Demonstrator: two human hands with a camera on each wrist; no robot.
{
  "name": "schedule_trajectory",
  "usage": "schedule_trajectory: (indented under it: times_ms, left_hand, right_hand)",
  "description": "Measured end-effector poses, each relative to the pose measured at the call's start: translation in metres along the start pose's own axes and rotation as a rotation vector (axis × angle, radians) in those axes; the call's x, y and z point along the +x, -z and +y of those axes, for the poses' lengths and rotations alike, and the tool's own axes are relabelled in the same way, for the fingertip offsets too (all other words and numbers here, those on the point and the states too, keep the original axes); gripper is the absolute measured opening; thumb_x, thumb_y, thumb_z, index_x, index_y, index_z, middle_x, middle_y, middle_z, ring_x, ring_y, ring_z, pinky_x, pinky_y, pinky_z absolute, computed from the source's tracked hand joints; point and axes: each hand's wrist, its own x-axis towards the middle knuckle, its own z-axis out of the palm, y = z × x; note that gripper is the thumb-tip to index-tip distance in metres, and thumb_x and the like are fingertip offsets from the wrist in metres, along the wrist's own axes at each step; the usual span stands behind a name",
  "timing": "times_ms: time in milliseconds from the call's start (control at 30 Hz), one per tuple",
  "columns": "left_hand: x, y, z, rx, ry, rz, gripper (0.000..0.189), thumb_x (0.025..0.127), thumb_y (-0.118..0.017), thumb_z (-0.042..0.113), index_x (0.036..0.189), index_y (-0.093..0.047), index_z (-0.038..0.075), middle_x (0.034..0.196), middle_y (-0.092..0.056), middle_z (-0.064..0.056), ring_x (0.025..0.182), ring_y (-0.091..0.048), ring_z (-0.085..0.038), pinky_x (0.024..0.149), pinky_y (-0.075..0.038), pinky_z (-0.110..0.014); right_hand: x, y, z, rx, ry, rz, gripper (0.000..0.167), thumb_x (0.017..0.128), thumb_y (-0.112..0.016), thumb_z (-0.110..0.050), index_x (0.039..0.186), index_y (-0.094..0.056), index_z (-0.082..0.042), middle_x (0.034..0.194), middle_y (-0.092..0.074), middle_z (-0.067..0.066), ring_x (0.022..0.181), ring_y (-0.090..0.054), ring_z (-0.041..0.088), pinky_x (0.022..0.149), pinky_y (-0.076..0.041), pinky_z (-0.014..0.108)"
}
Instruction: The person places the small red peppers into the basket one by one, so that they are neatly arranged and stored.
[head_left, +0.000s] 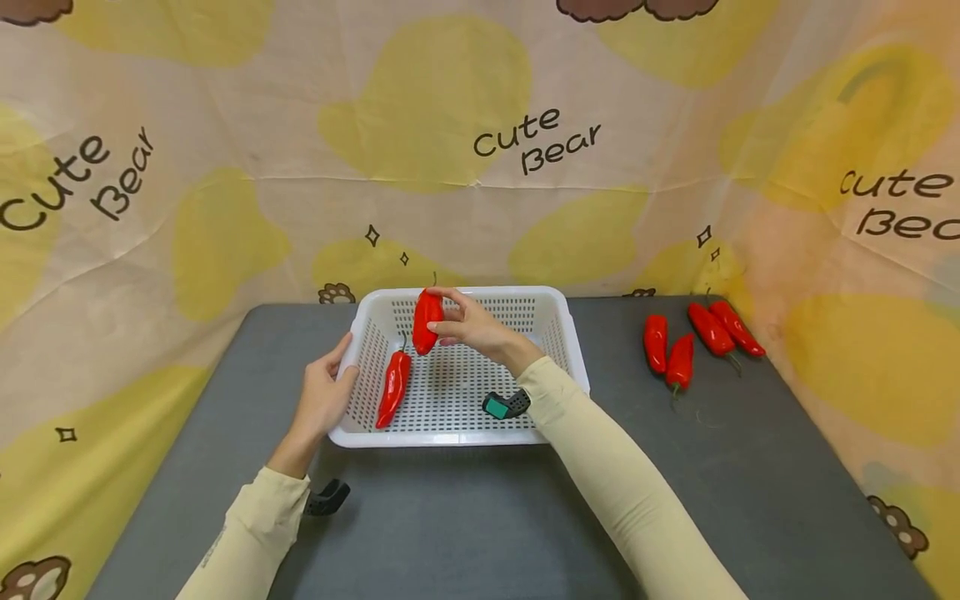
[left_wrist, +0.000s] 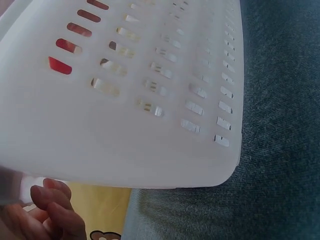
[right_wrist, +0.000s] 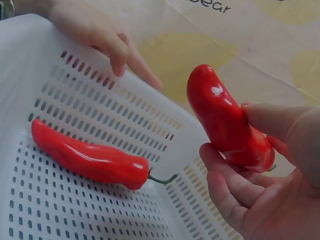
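Observation:
A red pepper (head_left: 427, 322) is pinched between the thumb and fingers of my right hand (head_left: 472, 325), raised above the white basket (head_left: 450, 439). The right wrist view shows this pepper (right_wrist: 220, 115) tilted, its green stem mostly behind the fingers. Inside the basket, along its left side, lies a second red pepper (head_left: 394, 388) with a thin green stem. My left hand (head_left: 322, 396) holds the basket's left rim, with the thumb over the edge. In the left wrist view, the perforated basket wall (left_wrist: 120, 135) fills most of the picture and part of the left hand (left_wrist: 50, 215) shows below it.
To the right of the basket, several red peppers (head_left: 679, 362) lie on the grey table (head_left: 465, 517). A patterned cloth (head_left: 420, 125) hangs behind the table and along its sides. Each wrist wears a dark strap (head_left: 328, 497).

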Motion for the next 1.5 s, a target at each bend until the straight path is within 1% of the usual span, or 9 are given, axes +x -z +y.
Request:
schedule_trajectory:
  times_ms: [200, 433, 667, 867, 967, 1067, 1167, 1300, 1500]
  left_hand:
    - [0.000, -0.001, -0.001, -0.016, -0.001, -0.003, 0.059, 0.100, -0.042, 0.009, 0.158, -0.032, 0.009, 0.149, -0.050, -0.027, 0.118, -0.064, -0.045, 0.089, -0.056, -0.055]
    - [0.003, -0.001, -0.002, -0.004, 0.005, -0.007, 0.058, 0.101, -0.043, 0.011, 0.158, -0.032, 0.010, 0.148, -0.050, -0.027, 0.116, -0.066, -0.045, 0.087, -0.058, -0.052]
    - [0.002, 0.000, 0.001, 0.001, 0.015, -0.006, 0.059, 0.101, -0.043, 0.010, 0.158, -0.032, 0.012, 0.149, -0.050, -0.027, 0.116, -0.066, -0.045, 0.086, -0.059, -0.052]
    - [0.001, -0.001, 0.001, 0.003, 0.018, -0.009, 0.058, 0.101, -0.043, 0.011, 0.158, -0.032, 0.012, 0.149, -0.050, -0.027, 0.116, -0.065, -0.045, 0.087, -0.058, -0.053]
    - [0.001, -0.001, 0.000, -0.002, 0.016, -0.007, 0.058, 0.101, -0.043, 0.012, 0.158, -0.032, 0.013, 0.148, -0.050, -0.027, 0.116, -0.065, -0.045, 0.087, -0.058, -0.053]
    - [0.002, -0.001, -0.001, 0.002, 0.017, 0.002, 0.058, 0.101, -0.044, 0.011, 0.158, -0.033, 0.013, 0.148, -0.051, -0.026, 0.115, -0.066, -0.044, 0.086, -0.059, -0.052]
    - [0.003, -0.001, -0.002, 0.016, 0.018, 0.010, 0.059, 0.100, -0.044, 0.010, 0.158, -0.034, 0.013, 0.148, -0.052, -0.026, 0.114, -0.066, -0.043, 0.086, -0.060, -0.052]
    - [0.003, -0.002, -0.004, 0.029, 0.018, 0.013, 0.059, 0.100, -0.044, 0.010, 0.158, -0.034, 0.012, 0.147, -0.052, -0.026, 0.114, -0.066, -0.043, 0.086, -0.059, -0.053]
    - [0.003, -0.003, -0.003, 0.040, 0.020, 0.020, 0.058, 0.100, -0.044, 0.010, 0.157, -0.035, 0.012, 0.146, -0.054, -0.026, 0.113, -0.067, -0.041, 0.086, -0.060, -0.051]
  right_hand:
    - [0.003, 0.001, 0.008, -0.091, -0.049, -0.079, 0.065, 0.098, -0.062, -0.008, 0.155, -0.037, -0.026, 0.152, -0.048, 0.016, 0.131, -0.055, 0.033, 0.112, -0.046, 0.056]
    - [0.002, 0.002, 0.013, -0.191, -0.102, -0.124, 0.063, 0.095, -0.066, -0.013, 0.151, -0.044, -0.033, 0.145, -0.053, 0.011, 0.124, -0.056, 0.029, 0.110, -0.045, 0.057]
    - [0.002, 0.002, 0.015, -0.293, -0.112, -0.191, 0.058, 0.095, -0.067, -0.016, 0.148, -0.048, -0.031, 0.136, -0.059, 0.010, 0.114, -0.058, 0.024, 0.106, -0.047, 0.056]
    - [0.001, 0.003, 0.017, -0.330, -0.093, -0.202, 0.057, 0.094, -0.068, -0.016, 0.147, -0.048, -0.029, 0.132, -0.060, 0.011, 0.106, -0.060, 0.023, 0.101, -0.049, 0.055]
    - [0.001, 0.003, 0.016, -0.361, -0.095, -0.218, 0.057, 0.094, -0.068, -0.018, 0.147, -0.049, -0.026, 0.134, -0.059, 0.010, 0.108, -0.060, 0.022, 0.102, -0.050, 0.055]
    - [0.000, 0.003, 0.016, -0.409, -0.094, -0.258, 0.058, 0.094, -0.069, -0.021, 0.148, -0.048, -0.021, 0.136, -0.058, 0.009, 0.112, -0.060, 0.023, 0.101, -0.052, 0.053]
    - [0.000, 0.001, 0.017, -0.435, -0.106, -0.301, 0.060, 0.094, -0.068, -0.023, 0.149, -0.046, -0.015, 0.134, -0.059, 0.011, 0.114, -0.063, 0.029, 0.101, -0.053, 0.052]
    - [-0.001, 0.000, 0.017, -0.432, -0.134, -0.329, 0.058, 0.095, -0.067, -0.022, 0.149, -0.046, -0.014, 0.134, -0.059, 0.011, 0.115, -0.064, 0.034, 0.101, -0.053, 0.052]
    - [-0.001, -0.004, 0.020, -0.427, -0.189, -0.381, 0.057, 0.094, -0.068, -0.019, 0.147, -0.050, -0.018, 0.141, -0.055, 0.009, 0.118, -0.059, 0.025, 0.103, -0.054, 0.048]
